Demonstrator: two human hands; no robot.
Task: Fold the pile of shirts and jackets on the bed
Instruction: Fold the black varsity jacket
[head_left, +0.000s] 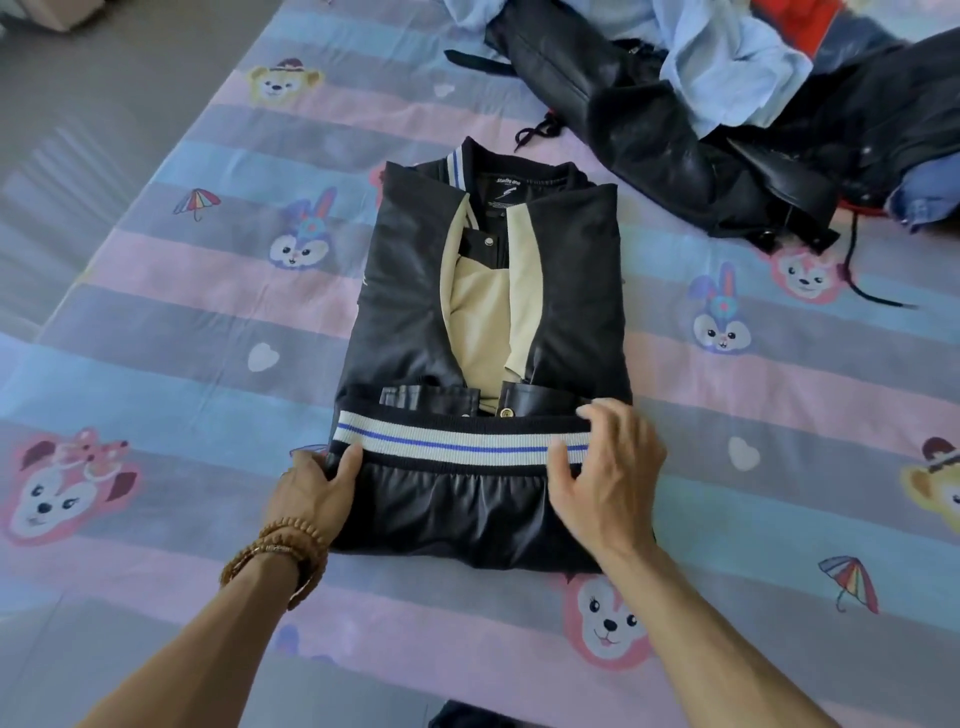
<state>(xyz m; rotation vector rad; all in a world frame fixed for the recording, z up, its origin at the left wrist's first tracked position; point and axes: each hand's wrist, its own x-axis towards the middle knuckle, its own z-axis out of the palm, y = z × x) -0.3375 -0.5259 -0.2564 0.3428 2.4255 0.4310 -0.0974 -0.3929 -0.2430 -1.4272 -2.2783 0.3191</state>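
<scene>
Left hand (317, 488) | right hand (602, 478) | both grip striped hem, black jacket (483, 312) (cream lining showing) folded up

cartoon-print striped bedsheet (208, 332), beaded bracelets (280, 556)
</scene>
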